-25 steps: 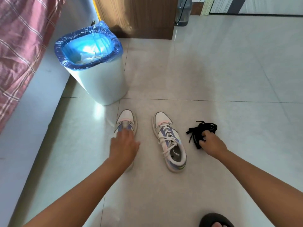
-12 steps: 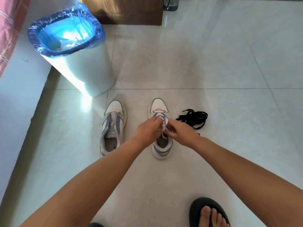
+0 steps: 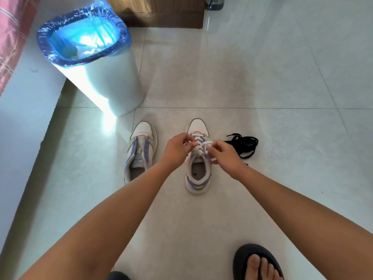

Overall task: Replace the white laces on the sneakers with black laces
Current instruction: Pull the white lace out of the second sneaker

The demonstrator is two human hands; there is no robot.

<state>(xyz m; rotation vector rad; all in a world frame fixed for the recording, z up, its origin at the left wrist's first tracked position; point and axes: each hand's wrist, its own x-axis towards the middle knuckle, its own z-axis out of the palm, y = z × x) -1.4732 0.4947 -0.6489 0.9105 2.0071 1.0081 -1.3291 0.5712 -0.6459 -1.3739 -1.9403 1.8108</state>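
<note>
Two white-and-lilac sneakers stand side by side on the tiled floor. The left sneaker [image 3: 141, 146] has no lace in its eyelets. The right sneaker [image 3: 198, 174] still carries its white lace [image 3: 198, 145]. My left hand [image 3: 176, 148] pinches the white lace on the shoe's left side. My right hand [image 3: 225, 153] pinches it on the right side, over the upper eyelets. A loose bundle of black laces [image 3: 245, 145] lies on the floor just right of that shoe, untouched.
A white bin with a blue liner [image 3: 86, 37] stands behind the left sneaker. A bed edge with a pink checked cover [image 3: 12, 37] runs along the left. A wooden cabinet [image 3: 161, 11] is at the back. My foot in a black sandal [image 3: 257, 263] shows at the bottom right.
My left hand left the left sneaker and my right hand left the black laces. Both came onto the right sneaker and now pull at its white lace. The view tilted down.
</note>
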